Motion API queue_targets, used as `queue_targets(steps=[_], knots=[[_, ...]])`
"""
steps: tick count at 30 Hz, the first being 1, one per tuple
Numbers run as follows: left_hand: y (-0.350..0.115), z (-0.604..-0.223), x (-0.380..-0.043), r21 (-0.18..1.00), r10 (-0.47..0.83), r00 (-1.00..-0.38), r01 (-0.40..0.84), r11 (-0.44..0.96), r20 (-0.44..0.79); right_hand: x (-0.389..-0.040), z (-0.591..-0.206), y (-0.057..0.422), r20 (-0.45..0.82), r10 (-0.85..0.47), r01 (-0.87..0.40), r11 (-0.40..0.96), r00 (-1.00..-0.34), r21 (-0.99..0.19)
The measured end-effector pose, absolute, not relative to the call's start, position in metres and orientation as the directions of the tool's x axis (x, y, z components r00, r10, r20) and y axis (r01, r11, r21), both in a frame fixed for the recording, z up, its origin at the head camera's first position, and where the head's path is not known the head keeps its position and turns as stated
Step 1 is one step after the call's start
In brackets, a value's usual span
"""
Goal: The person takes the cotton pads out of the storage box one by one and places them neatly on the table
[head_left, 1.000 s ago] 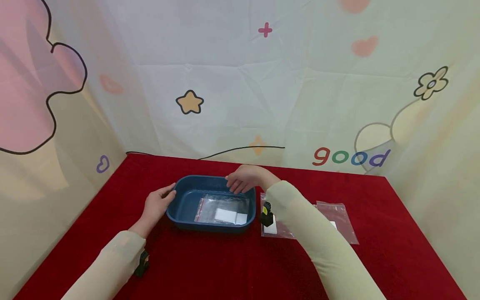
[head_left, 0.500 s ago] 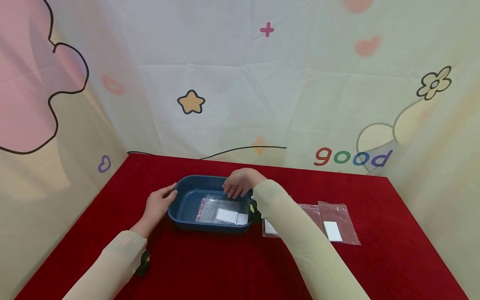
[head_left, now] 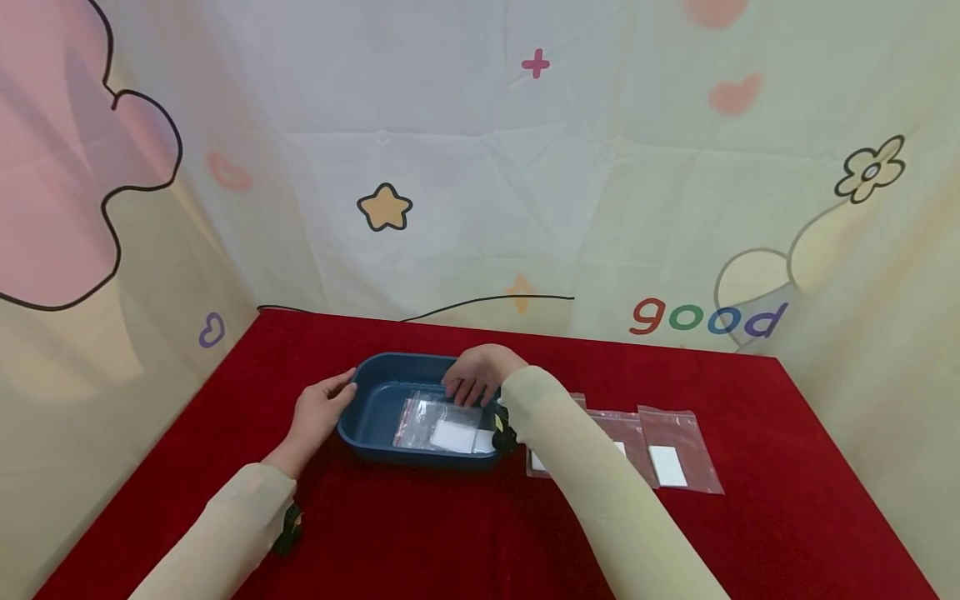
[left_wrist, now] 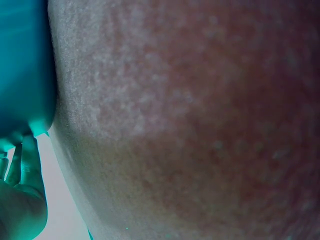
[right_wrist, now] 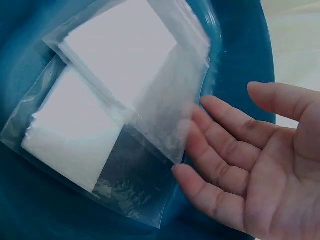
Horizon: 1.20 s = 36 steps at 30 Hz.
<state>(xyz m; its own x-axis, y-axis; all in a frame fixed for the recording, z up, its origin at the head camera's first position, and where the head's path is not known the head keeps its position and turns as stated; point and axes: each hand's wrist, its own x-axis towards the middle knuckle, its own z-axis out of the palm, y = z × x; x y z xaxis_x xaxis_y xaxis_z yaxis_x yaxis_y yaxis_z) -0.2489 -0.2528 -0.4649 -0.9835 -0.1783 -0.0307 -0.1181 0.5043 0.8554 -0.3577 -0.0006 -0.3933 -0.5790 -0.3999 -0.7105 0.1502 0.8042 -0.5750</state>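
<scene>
Behind everything I see a pale printed curtain (head_left: 465, 250), and in front of it the bench (head_left: 420, 533) under its red cloth. Two cream sleeves reach in, the right sleeve (head_left: 600, 492) crossing over some of what lies there. Near the middle of the bench sits the blue tub (head_left: 367, 417). On my left grip (head_left: 317, 412), the fingers lie against the tub's left end — the wrist view there is mostly blur, so I can't tell whether it pinches the rim or only rests on it. My right grip (head_left: 483, 371) is inside the tub at its right end, palm showing, fingers loosely bent and holding nothing. Just beside its fingertips, at least two clear bags (right_wrist: 132, 172) overlap on the tub floor; other bags (head_left: 686, 425) lie to the tub's right, partly behind the sleeve. Smallest are the white pieces (right_wrist: 120, 50) — one inside each overlapping bag.
</scene>
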Motion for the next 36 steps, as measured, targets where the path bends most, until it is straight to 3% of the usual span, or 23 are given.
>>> queue_targets(steps=[19, 26, 36], knots=[[-0.254, -0.467, -0.250, 0.860, -0.180, -0.983, -0.110, 0.499, -0.022, -0.358, -0.394, -0.011, -0.707, -0.401, -0.016, 0.875, -0.583, -0.483], [-0.254, -0.466, -0.251, 0.860, -0.177, -0.984, -0.105, 0.499, -0.017, -0.357, -0.393, -0.013, -0.663, -0.403, -0.010, 0.859, -0.631, -0.512], [-0.253, -0.465, -0.250, 0.860, -0.183, -0.983, -0.108, 0.500, -0.016, -0.359, -0.392, -0.014, -0.681, -0.414, 0.022, 0.845, -0.605, -0.534]])
